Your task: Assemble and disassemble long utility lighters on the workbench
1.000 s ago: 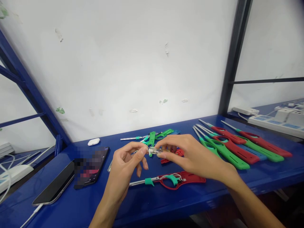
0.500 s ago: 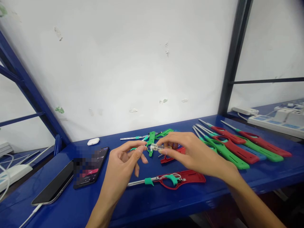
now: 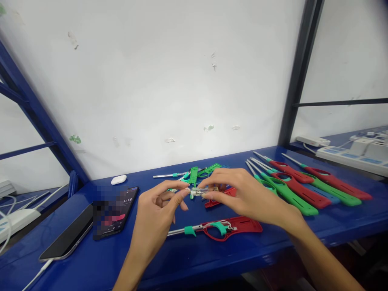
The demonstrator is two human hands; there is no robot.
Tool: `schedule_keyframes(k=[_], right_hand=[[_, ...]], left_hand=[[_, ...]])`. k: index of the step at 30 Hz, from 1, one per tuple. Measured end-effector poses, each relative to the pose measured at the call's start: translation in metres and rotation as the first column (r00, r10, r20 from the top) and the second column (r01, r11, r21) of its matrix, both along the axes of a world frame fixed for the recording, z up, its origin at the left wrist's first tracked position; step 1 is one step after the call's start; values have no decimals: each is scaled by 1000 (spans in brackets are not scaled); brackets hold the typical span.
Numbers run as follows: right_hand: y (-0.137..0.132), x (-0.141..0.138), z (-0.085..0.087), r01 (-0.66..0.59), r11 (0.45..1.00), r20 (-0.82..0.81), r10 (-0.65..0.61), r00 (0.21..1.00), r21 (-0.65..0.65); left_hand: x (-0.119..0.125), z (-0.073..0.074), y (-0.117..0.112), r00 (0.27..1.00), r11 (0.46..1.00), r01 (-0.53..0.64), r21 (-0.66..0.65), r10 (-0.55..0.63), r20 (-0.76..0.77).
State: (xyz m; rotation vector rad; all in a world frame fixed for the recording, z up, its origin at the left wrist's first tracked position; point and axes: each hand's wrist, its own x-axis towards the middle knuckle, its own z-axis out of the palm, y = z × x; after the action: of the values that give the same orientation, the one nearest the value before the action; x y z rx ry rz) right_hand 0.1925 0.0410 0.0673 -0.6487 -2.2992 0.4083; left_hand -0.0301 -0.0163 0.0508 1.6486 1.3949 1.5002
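Observation:
Above the blue table, my right hand point(image 3: 235, 190) is closed on a small clear fuel tank point(image 3: 202, 191) of a lighter, held level by its right part. My left hand point(image 3: 162, 202) pinches with thumb and forefinger at the tank's left, whitish end; the exact piece between those fingertips is too small to make out. Below both hands lies an opened lighter point(image 3: 224, 229) with a red half-shell, a turquoise trigger, white wires and a metal barrel. Behind the hands are loose green half-shells point(image 3: 194, 177), and a red shell piece point(image 3: 212, 203) is partly hidden by my right hand.
Several long red and green lighters point(image 3: 295, 194) lie on the right. To the left are a phone with a lit screen point(image 3: 124, 214), a dark phone on a cable point(image 3: 69, 232) and a white earbud case point(image 3: 119, 180). A white wall point(image 3: 169, 81) stands behind the table.
My left fingers have moved slightly right, closer against the end of the clear tank. More of the tank now shows between my hands, while my right hand has barely moved.

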Motion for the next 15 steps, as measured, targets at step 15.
schedule_keyframes(k=[15], right_hand=[[2, 1, -2, 21, 1000, -16, -20, 1000, 11]], left_hand=[[0, 1, 0, 999, 999, 43, 4, -43, 8]])
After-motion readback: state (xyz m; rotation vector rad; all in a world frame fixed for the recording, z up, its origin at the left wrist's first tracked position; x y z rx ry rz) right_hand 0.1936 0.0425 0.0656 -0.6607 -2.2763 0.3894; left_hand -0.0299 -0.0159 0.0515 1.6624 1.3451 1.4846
